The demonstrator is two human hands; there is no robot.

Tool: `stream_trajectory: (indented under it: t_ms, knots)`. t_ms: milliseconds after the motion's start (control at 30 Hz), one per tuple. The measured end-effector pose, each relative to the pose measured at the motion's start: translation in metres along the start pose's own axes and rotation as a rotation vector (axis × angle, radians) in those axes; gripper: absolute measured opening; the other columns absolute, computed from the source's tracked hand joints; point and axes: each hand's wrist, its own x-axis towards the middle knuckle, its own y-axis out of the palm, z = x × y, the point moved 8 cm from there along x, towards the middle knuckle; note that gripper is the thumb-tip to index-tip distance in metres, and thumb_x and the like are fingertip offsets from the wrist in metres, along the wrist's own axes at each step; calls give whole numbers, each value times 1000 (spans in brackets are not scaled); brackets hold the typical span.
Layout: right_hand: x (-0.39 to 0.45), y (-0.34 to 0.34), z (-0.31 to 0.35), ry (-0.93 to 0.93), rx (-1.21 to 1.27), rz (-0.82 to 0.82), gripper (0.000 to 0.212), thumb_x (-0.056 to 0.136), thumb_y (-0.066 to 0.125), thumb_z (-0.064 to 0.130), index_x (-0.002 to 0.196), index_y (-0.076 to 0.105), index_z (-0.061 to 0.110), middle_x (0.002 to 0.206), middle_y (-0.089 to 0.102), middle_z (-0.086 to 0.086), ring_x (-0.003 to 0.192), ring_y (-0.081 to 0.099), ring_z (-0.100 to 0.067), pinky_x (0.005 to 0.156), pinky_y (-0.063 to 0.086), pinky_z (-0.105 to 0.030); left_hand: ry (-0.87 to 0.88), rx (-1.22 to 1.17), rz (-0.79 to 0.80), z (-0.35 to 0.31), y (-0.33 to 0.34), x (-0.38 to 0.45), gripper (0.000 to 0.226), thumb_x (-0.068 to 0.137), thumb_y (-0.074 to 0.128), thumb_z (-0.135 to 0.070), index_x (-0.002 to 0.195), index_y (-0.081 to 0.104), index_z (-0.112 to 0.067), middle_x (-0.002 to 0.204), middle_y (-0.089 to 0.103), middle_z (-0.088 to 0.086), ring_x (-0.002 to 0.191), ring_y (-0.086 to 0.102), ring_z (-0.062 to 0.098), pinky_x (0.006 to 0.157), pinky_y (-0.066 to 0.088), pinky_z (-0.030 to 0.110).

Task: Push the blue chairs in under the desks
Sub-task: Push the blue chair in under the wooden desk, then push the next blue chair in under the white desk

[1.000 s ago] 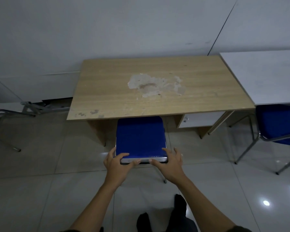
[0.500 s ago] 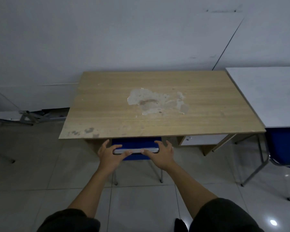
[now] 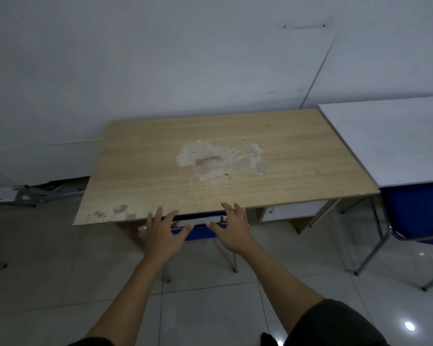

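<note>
A blue chair (image 3: 198,234) with a silver top rail stands almost fully under the wooden desk (image 3: 145,171); only the top of its backrest and two rear legs show. My left hand (image 3: 163,234) and my right hand (image 3: 233,227) hover at the backrest by the desk's front edge, fingers spread, thumbs close to the rail, gripping nothing. A second blue chair (image 3: 416,211) stands at the right, its seat partly under a white desk (image 3: 390,141).
A worn, peeled patch marks the wooden desk's middle. A white drawer unit (image 3: 293,211) hangs under its right side. Metal frame parts (image 3: 33,193) lie on the floor by the wall at the left. Glossy tiled floor (image 3: 205,310) stretches in front.
The blue chair has slid forward under the wooden desk until only its backrest top shows. Both hands have opened and let go of the rail. My view has moved closer.
</note>
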Motion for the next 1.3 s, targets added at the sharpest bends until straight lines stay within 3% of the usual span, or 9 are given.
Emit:
stream_trajectory:
  t_ms: [67, 233, 367, 633, 800, 1000, 1100, 1300]
  knots:
    - [-12, -21, 4, -49, -2, -62, 79, 95, 62, 58, 160, 26, 30, 172, 8, -11, 158, 3, -31, 121, 20, -62, 94, -12, 22, -42, 6, -7, 80, 86, 56, -79, 152, 54, -33, 175, 23, 6, 161, 9, 34, 125, 14, 68]
    - [-56, -113, -18, -114, -61, -223, 77, 95, 58, 59, 159, 25, 32, 171, 13, -11, 158, 5, -31, 121, 18, -63, 279, -35, 66, -172, 28, -40, 82, 88, 38, -81, 151, 54, -31, 172, 32, 5, 159, 21, 30, 126, 12, 65]
    - [-93, -208, -63, -99, -113, -300, 77, 96, 58, 59, 160, 23, 33, 171, 13, -10, 158, 6, -31, 122, 18, -62, 393, 64, 94, -273, 65, -59, 67, 100, 44, -70, 154, 52, -31, 171, 33, 5, 158, 23, 30, 126, 16, 61]
    - [-177, -428, -233, 49, -90, -495, 78, 94, 60, 58, 159, 24, 32, 170, 16, -8, 157, 7, -29, 121, 16, -66, 634, 52, 165, -519, 190, -107, 61, 101, 49, -63, 147, 59, -23, 160, 52, 7, 148, 43, 30, 121, 33, 57]
    - [-218, -528, -339, 140, -28, -575, 76, 95, 63, 54, 158, 24, 36, 171, 17, -5, 158, 5, -31, 122, 18, -65, 743, 21, 229, -642, 276, -156, 56, 99, 52, -65, 137, 66, -26, 149, 61, 4, 138, 53, 29, 115, 41, 53]
    - [-249, -623, -455, 252, 64, -664, 77, 95, 65, 52, 159, 26, 33, 170, 17, -7, 156, 14, -29, 121, 24, -62, 837, 2, 382, -764, 390, -183, 78, 87, 41, -82, 137, 65, -27, 143, 64, -2, 128, 59, 22, 112, 45, 55]
    - [-252, -665, -511, 286, 86, -683, 78, 94, 67, 50, 159, 28, 32, 169, 20, -6, 155, 18, -28, 121, 25, -61, 865, -7, 440, -814, 454, -181, 73, 90, 44, -80, 138, 64, -28, 142, 65, -3, 124, 61, 19, 108, 50, 50]
    - [-240, -744, -614, 348, 95, -660, 77, 94, 69, 47, 158, 32, 24, 163, 30, -9, 149, 29, -27, 120, 33, -49, 810, -33, 549, -893, 563, -174, 64, 95, 52, -71, 139, 64, -26, 145, 63, -3, 131, 58, 19, 114, 44, 56]
